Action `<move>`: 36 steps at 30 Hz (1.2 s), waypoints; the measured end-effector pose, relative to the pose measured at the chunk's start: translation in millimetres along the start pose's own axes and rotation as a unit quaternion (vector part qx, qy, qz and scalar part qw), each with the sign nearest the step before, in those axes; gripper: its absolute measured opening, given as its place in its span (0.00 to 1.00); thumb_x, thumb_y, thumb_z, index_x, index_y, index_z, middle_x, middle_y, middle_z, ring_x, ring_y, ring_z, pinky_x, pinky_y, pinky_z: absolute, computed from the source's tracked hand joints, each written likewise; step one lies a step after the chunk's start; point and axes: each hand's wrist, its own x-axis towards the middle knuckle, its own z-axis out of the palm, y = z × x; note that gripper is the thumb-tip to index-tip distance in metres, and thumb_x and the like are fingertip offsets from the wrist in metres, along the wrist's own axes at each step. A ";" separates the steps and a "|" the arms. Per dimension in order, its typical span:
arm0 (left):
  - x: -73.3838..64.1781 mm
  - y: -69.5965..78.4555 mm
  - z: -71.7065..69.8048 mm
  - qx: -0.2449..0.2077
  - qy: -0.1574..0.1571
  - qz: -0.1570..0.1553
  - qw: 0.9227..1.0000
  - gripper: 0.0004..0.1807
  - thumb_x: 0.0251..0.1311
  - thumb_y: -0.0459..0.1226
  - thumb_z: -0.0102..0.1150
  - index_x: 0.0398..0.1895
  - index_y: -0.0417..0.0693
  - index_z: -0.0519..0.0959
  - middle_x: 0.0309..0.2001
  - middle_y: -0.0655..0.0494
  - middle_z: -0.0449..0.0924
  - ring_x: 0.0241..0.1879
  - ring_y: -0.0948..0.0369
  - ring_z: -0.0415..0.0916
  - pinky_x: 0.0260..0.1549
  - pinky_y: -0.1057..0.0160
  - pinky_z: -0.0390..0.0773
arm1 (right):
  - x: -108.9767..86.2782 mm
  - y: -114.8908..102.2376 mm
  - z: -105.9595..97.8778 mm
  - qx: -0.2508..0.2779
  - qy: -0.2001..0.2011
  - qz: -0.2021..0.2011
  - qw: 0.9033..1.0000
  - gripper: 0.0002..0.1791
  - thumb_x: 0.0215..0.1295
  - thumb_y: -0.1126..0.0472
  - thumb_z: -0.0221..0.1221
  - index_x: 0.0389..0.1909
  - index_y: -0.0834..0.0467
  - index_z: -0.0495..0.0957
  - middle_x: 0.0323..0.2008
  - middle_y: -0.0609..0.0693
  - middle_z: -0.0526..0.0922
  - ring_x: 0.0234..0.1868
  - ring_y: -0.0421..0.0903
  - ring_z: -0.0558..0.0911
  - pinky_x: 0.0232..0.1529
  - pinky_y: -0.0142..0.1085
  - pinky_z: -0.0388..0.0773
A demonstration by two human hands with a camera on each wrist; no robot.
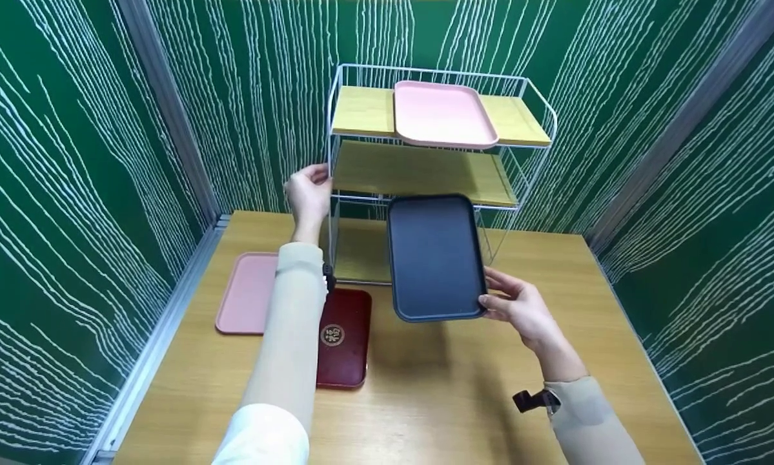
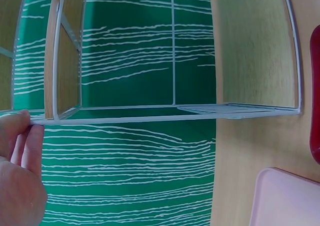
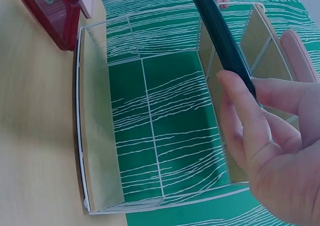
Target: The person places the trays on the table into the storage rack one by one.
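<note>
A black tray [image 1: 435,258] hangs tilted in front of the shelf rack, its right edge pinched between the thumb and fingers of my right hand [image 1: 519,307]. In the right wrist view the tray [image 3: 222,33] appears edge-on between thumb and fingers. My left hand [image 1: 310,194] is at the rack's left front post, level with the middle shelf [image 1: 419,169]. The left wrist view shows this hand [image 2: 22,171] with its fingertips pinching the white wire frame [image 2: 150,119]. A pink tray [image 1: 445,113] lies on the rack's top shelf [image 1: 364,111].
On the wooden table [image 1: 477,400], left of the rack, lie a second pink tray [image 1: 248,294] and a dark red tray [image 1: 345,339] with a gold emblem, both partly hidden by my left arm. Green walls [image 1: 264,97] with white wavy lines surround the table. The bottom shelf [image 1: 364,248] sits low.
</note>
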 end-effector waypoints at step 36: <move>-0.4 2.9 0.3 0.012 0.001 -0.012 1.000 0.13 0.68 0.25 0.67 0.54 0.39 0.89 0.54 0.43 0.89 0.53 0.54 0.88 0.56 0.63 0.86 | 49.8 -45.8 28.0 0.050 -0.003 0.013 0.999 0.38 0.73 0.73 0.62 0.81 0.63 0.62 0.71 0.68 0.72 0.43 0.44 0.88 0.47 0.36 0.89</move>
